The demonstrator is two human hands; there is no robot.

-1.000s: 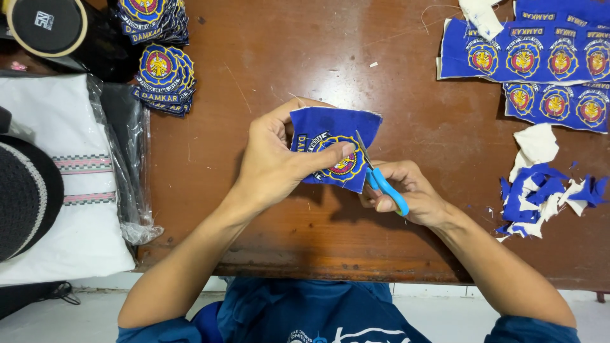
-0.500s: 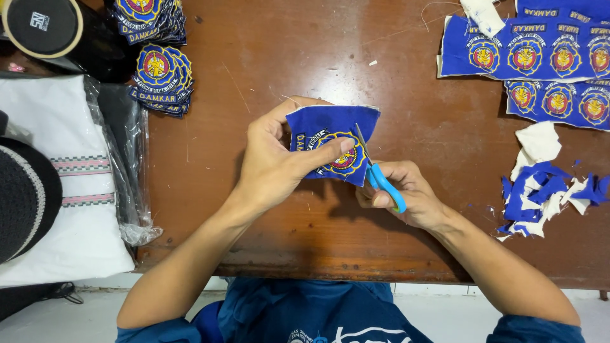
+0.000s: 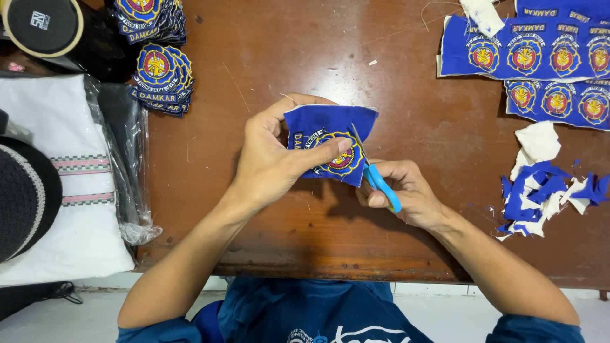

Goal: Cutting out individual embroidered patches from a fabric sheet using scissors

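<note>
My left hand point(image 3: 273, 159) pinches a blue square of cloth point(image 3: 321, 124) with a round embroidered badge, thumb across its front, held just above the brown table point(image 3: 286, 57). My right hand point(image 3: 406, 194) grips small scissors with blue handles point(image 3: 380, 184); their blades reach up against the cloth's right edge, beside the badge.
Two stacks of cut round badges point(image 3: 159, 73) lie at the far left. Blue sheets of uncut badges point(image 3: 540, 54) sit far right, above a heap of blue and white scraps point(image 3: 540, 190). White folded fabric in plastic point(image 3: 70, 171) and a dark cap point(image 3: 25, 197) lie left.
The cloth piece has shifted slightly up and left in my left hand, and the scissors have followed along its right edge. Nothing else on the table has moved.
</note>
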